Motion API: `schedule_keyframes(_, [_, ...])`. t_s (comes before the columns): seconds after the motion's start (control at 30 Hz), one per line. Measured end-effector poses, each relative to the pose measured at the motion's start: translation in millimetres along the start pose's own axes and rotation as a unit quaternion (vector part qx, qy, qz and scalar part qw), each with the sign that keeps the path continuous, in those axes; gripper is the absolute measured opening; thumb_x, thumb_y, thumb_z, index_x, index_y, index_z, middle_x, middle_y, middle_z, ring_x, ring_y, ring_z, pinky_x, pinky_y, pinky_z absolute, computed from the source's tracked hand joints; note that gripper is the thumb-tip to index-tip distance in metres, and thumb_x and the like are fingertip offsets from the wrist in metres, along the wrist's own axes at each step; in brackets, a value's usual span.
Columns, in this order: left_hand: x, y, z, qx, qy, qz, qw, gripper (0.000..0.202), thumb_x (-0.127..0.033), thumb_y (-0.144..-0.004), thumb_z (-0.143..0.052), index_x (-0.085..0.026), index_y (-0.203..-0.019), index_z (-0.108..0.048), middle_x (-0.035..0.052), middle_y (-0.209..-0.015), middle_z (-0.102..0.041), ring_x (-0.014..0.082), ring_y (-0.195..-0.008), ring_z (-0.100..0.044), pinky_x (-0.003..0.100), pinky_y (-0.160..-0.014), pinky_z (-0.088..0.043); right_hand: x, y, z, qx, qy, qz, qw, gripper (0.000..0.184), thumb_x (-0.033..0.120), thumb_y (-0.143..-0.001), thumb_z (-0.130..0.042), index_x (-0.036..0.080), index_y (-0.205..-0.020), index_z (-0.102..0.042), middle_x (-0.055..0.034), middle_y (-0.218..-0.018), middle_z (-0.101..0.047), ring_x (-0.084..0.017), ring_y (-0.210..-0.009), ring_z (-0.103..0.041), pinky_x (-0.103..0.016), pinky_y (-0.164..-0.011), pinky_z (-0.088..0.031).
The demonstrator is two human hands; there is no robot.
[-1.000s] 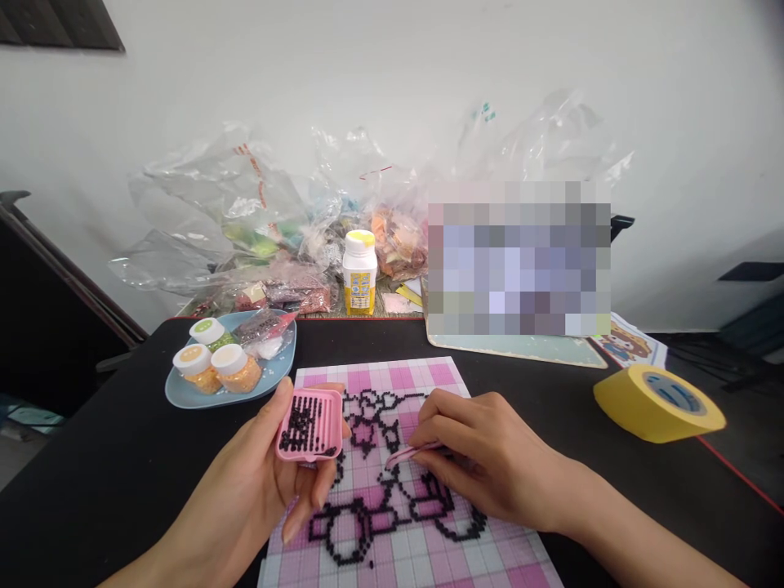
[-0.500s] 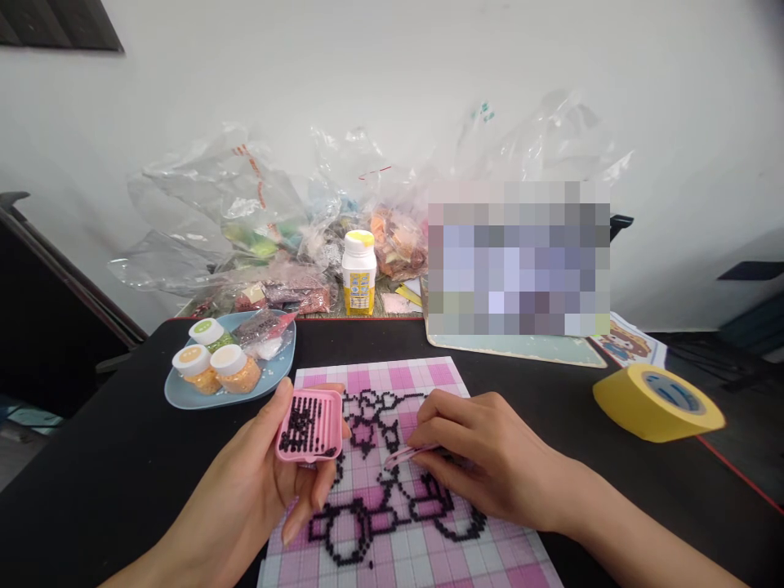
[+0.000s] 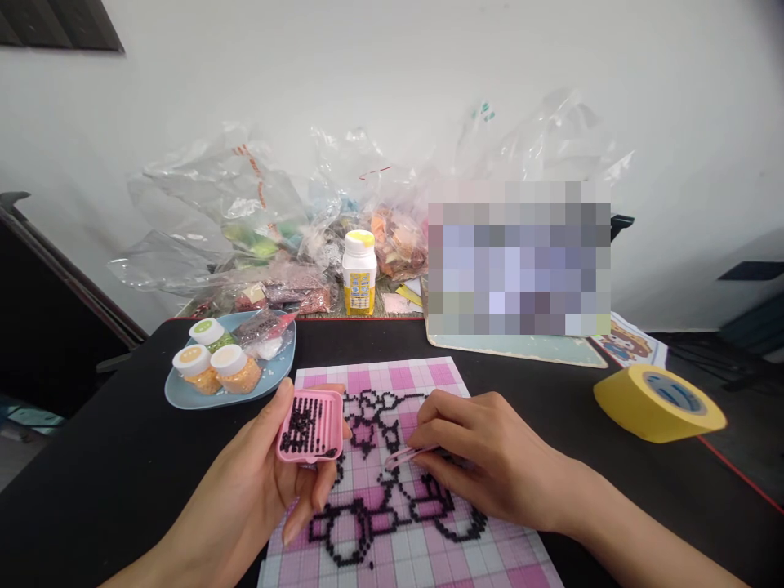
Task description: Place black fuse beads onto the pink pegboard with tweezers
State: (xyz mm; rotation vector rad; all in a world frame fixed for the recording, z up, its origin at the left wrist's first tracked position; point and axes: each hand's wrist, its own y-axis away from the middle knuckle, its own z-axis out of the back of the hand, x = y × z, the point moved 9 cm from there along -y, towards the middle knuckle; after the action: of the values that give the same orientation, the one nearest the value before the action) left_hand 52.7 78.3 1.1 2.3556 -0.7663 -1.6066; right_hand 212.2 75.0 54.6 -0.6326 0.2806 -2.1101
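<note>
My left hand [image 3: 263, 457] holds a small pink ridged tray [image 3: 331, 425] by its edges, tilted toward me. Black beads [image 3: 301, 426] lie in its grooves, mostly on the left side. Closed around pink tweezers [image 3: 401, 458], my right hand [image 3: 474, 449] rests low over a pink-and-white checked pegboard [image 3: 490, 563]. The tweezer tips touch or hover just above the black bead outline [image 3: 348, 562] on the board; whether a bead is between them I cannot tell. Part of the outline is hidden behind both hands.
A blue plate [image 3: 184, 400] at left carries lidded bead jars [image 3: 234, 371] and a bag. Behind stand a white-and-yellow bottle [image 3: 359, 273] and plastic bags of beads [image 3: 392, 237]. A roll of yellow tape [image 3: 630, 406] lies at right, near a pale board [image 3: 514, 348] with a blurred-out area above.
Almost nothing differs. Both hands, the tray and the tweezers stay at nearly the same spots.
</note>
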Motion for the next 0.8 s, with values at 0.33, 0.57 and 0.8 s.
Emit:
schedule_keyframes(0.33, [3.9,-5.1,3.7,0.005,0.009,-0.015,1.000,0.054,-0.061,-0.091,-0.047,-0.015,-0.070,-0.067,0.0041,-0.047,-0.063,0.0061,-0.032,-0.044,0.013,-0.031,-0.037,1.3,-0.8,0.8,-0.006,0.006,0.009,1.000,0.013,0.021,-0.098,-0.050,0.018,-0.097,-0.063,-0.0027,-0.089,-0.062,-0.010,-0.062,-0.053,-0.023,-0.055,-0.039])
schedule_keyframes(0.57, [1.8,-5.2,3.1,0.004,0.004,-0.021,1.000,0.049,-0.062,-0.085,-0.058,-0.017,-0.067,-0.065,0.0037,-0.048,-0.064,0.0067,-0.034,-0.044,0.013,-0.031,-0.037,3.0,0.3,2.4,-0.014,0.018,0.020,1.000,0.012,0.021,-0.097,-0.051,0.018,-0.096,-0.063,-0.0028,-0.089,-0.062,-0.010,-0.060,-0.052,-0.023,-0.053,-0.038])
schedule_keyframes(0.8, [-0.7,-3.5,-5.7,0.025,-0.025,-0.016,0.999,0.044,-0.059,-0.087,-0.057,-0.017,-0.075,-0.066,0.0026,-0.049,-0.064,0.0056,-0.034,-0.043,0.013,-0.034,-0.038,4.0,-0.1,9.0,-0.044,0.000,0.023,0.999,0.011,0.019,-0.097,-0.051,0.018,-0.101,-0.061,-0.0033,-0.089,-0.063,-0.011,-0.065,-0.056,-0.023,-0.054,-0.039])
